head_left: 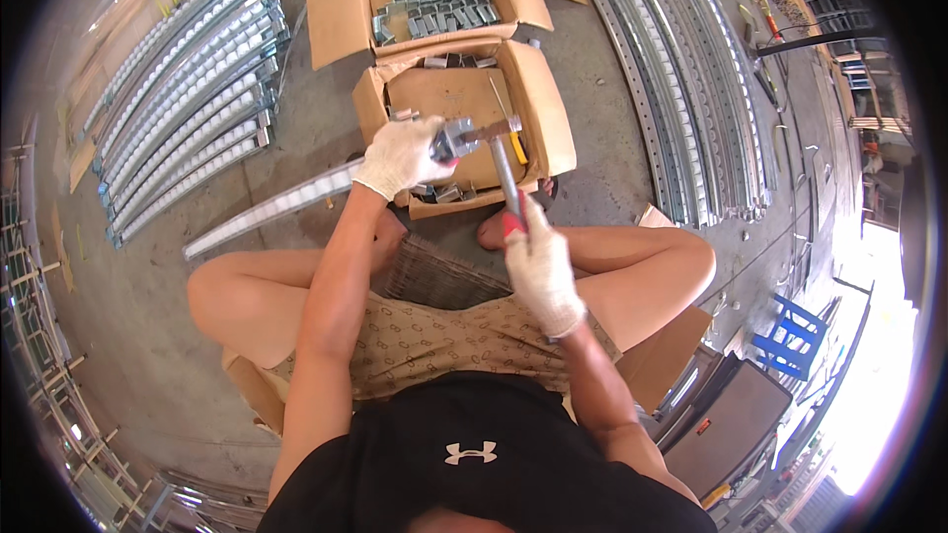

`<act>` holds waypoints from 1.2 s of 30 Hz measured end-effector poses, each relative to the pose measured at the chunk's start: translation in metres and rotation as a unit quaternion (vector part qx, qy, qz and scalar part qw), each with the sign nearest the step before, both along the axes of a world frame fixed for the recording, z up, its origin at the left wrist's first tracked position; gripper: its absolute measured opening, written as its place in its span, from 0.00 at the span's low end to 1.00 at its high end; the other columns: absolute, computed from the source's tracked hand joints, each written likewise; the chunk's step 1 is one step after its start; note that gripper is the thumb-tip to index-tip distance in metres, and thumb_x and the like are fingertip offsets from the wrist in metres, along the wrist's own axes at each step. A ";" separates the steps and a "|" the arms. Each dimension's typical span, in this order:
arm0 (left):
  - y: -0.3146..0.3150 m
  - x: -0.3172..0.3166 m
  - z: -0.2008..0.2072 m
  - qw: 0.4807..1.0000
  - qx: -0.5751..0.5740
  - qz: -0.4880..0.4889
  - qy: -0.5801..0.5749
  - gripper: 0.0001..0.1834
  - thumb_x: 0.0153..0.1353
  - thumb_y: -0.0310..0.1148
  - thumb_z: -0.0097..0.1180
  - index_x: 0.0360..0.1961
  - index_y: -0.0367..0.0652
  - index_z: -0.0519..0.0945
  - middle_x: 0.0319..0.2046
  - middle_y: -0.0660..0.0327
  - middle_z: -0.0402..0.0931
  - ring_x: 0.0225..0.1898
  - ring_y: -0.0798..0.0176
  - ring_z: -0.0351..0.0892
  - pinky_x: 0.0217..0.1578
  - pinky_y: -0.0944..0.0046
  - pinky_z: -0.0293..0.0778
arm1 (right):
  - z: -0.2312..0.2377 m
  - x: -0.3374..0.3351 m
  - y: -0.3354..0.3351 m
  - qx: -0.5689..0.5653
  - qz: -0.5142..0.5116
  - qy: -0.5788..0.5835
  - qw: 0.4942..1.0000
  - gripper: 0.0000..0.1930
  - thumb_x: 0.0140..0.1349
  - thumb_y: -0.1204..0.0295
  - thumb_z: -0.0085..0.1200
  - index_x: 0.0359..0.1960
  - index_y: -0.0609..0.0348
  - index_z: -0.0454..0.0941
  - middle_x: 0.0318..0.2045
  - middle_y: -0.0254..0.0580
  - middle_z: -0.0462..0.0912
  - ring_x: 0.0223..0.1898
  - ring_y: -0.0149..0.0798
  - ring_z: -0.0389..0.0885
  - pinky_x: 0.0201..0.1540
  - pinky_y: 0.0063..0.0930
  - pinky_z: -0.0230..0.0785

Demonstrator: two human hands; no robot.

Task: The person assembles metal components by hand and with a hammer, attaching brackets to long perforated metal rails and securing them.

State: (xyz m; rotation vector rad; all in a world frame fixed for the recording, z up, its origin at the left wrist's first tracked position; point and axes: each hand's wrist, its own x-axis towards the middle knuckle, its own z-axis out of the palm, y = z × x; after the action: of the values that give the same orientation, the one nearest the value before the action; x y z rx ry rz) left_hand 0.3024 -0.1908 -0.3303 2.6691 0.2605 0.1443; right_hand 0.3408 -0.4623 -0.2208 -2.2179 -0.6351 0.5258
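Note:
My left hand (pixel 398 156), in a pale work glove, is closed around the near end of a roller track (pixel 281 204), a long rail with white rollers that slants down to the left. A metal bracket (pixel 453 140) sits at the track's end, just past my fingers. My right hand (pixel 543 271), gloved too, is wrapped around the red grip of a hammer (pixel 506 176). The hammer's head is up beside the bracket; whether they touch I cannot tell. Beneath both hands stands an open cardboard box (pixel 541 104) with a few metal brackets along its edges.
Behind it, a second cardboard box (pixel 341 25) holds rows of metal brackets (pixel 444 2). Several roller tracks (pixel 193 114) lie stacked on the left, and more metal rails (pixel 681 89) on the right. A blue pallet-like frame (pixel 790 338) stands at the lower right.

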 end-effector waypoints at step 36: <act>0.008 -0.009 0.007 0.991 -0.032 0.000 0.132 0.27 0.48 0.51 0.72 0.42 0.41 0.85 0.35 0.47 0.86 0.40 0.41 0.87 0.45 0.47 0.82 | -0.034 0.014 -0.008 0.037 -0.041 0.102 0.993 0.24 0.74 0.77 0.47 0.71 0.66 0.70 0.27 0.51 0.77 0.31 0.37 0.79 0.39 0.32 0.75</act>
State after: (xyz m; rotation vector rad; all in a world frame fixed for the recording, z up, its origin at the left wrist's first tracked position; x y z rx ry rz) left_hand 0.2937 -0.1828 -0.3234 2.6204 0.3432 -0.2154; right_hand 0.3544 -0.4699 -0.2545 -2.0786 -0.4484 0.6655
